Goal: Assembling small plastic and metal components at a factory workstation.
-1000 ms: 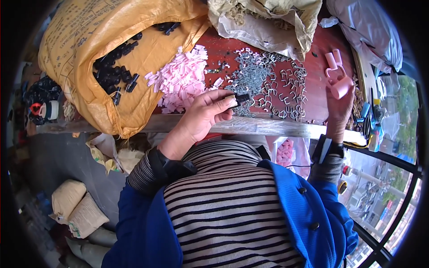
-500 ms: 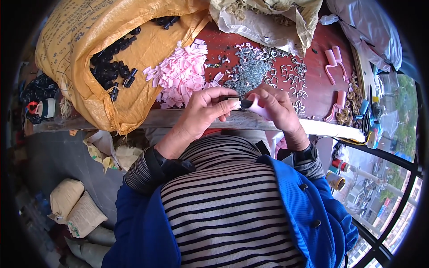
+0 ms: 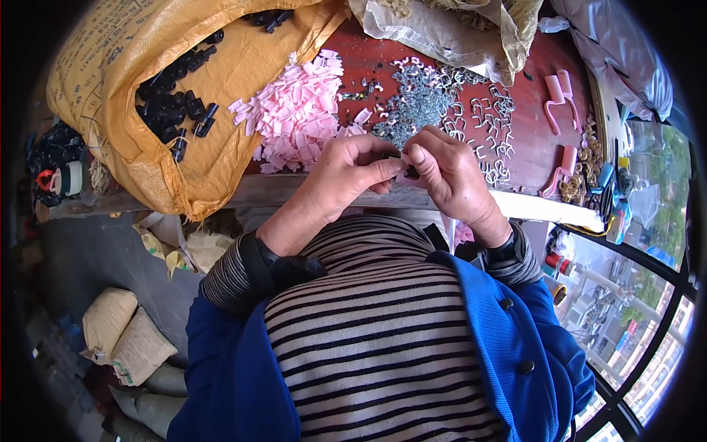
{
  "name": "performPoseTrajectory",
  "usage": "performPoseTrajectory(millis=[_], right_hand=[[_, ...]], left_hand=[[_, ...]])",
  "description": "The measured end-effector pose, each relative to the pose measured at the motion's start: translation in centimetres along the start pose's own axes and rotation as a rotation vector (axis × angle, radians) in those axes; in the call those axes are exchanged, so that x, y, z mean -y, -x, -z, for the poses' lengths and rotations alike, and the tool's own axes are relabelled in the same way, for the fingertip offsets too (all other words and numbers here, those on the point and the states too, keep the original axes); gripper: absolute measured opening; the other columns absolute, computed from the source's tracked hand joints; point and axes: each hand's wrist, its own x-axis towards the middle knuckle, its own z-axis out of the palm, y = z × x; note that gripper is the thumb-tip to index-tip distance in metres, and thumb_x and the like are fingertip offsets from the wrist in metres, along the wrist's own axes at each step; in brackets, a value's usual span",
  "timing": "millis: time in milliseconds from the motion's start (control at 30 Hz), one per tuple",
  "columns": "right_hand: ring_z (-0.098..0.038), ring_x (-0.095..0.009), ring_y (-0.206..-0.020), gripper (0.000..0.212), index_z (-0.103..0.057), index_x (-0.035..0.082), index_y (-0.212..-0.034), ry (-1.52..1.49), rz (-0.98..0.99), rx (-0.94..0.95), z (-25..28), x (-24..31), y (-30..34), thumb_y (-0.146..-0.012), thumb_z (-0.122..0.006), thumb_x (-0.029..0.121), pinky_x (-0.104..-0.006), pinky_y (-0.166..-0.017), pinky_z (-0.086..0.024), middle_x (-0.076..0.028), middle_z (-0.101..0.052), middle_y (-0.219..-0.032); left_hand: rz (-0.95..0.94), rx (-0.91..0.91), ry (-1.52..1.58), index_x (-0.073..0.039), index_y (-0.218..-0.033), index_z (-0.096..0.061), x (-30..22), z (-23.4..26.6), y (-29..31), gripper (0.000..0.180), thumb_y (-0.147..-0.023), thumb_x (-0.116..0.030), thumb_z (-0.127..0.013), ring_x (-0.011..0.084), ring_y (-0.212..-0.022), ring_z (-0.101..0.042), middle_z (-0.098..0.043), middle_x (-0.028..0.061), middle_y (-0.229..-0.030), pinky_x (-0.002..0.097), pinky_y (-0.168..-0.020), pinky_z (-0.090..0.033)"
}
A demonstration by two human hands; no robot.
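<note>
My left hand [image 3: 345, 178] and my right hand [image 3: 455, 177] meet just over the table's near edge, fingertips pinched together. Between them is a small black plastic part [image 3: 411, 174], with a bit of a pink piece [image 3: 401, 180] beside it; most of both is hidden by the fingers. Behind my left hand lies a heap of flat pink plastic pieces [image 3: 300, 110]. Beyond my right hand are a pile of small metal parts [image 3: 414, 103] and scattered bent wire hooks [image 3: 492, 121].
An orange woven sack [image 3: 210, 173] holding black plastic parts [image 3: 173, 110] spreads over the table's left. Pink rollers with bent handles [image 3: 557, 96] lie at the right, near brownish coiled bits [image 3: 573, 188]. A pale sack [image 3: 442, 33] stands at the back. Filled bags [image 3: 125, 331] rest on the floor.
The pink cylinder that showed in my right hand is now mostly hidden by the fingers. My right fingers have closed in toward the left fingertips. The view has shifted slightly.
</note>
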Motion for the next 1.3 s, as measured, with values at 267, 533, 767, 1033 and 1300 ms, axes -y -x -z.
performPoseTrajectory(millis=[267, 533, 767, 1033, 1300], right_hand=[[-0.053, -0.027, -0.078, 0.050, -0.049, -0.003, -0.098, 0.266, 0.167, -0.107, 1.0, -0.2, 0.2, -0.076, -0.050, 0.042, -0.0314, -0.068, -0.043, -0.015, -0.051, -0.086], [-0.050, -0.031, -0.092, 0.075, -0.044, -0.001, -0.110, -0.092, 0.338, 0.267, 1.4, 0.4, 2.0, -0.057, -0.067, 0.047, -0.0363, -0.079, -0.041, -0.017, -0.049, -0.104], [-0.052, -0.029, -0.086, 0.070, -0.050, -0.002, -0.100, -0.007, 0.279, 0.033, 1.3, -0.6, 4.8, -0.051, -0.072, 0.042, -0.0360, -0.074, -0.042, -0.016, -0.053, -0.094], [-0.050, -0.026, -0.079, 0.037, -0.057, 0.002, -0.086, 0.595, -0.137, 0.090, 5.7, 0.6, 13.8, -0.058, -0.071, 0.021, -0.0347, -0.068, -0.040, -0.010, -0.054, -0.081], [-0.050, -0.026, -0.075, 0.014, -0.056, 0.001, -0.078, 0.394, -0.037, -0.028, 2.6, -2.4, 8.3, -0.064, -0.060, 0.001, -0.0320, -0.064, -0.041, -0.009, -0.051, -0.073]], left_hand=[[0.006, -0.014, 0.028, 0.000, -0.097, -0.053, 0.1, -0.8, 0.4, 0.025, -0.076, -0.012, -0.059, 0.0075, -0.069, -0.054, -0.056, 0.0034, -0.080, 0.0181, -0.060, -0.045], [-0.115, 0.080, 0.121, 0.002, -0.110, -0.043, 1.2, -1.7, 1.0, 0.040, -0.073, -0.001, -0.058, 0.0143, -0.086, -0.053, -0.053, 0.0083, -0.095, 0.0236, -0.073, -0.047], [0.067, 0.225, 0.316, 0.003, -0.113, -0.039, 1.3, -2.9, 1.2, 0.047, -0.070, 0.000, -0.059, 0.0158, -0.092, -0.052, -0.053, 0.0105, -0.096, 0.0256, -0.076, -0.045], [-0.231, -0.114, -0.117, 0.004, -0.105, -0.045, 0.9, 1.2, 0.5, 0.040, -0.070, -0.004, -0.062, 0.0110, -0.077, -0.053, -0.056, 0.0089, -0.087, 0.0209, -0.069, -0.044], [-0.356, -0.224, -0.478, 0.000, -0.082, -0.057, 1.1, 2.1, 0.1, 0.014, -0.069, -0.004, -0.062, 0.0060, -0.065, -0.053, -0.057, 0.0020, -0.072, 0.0184, -0.059, -0.044]])
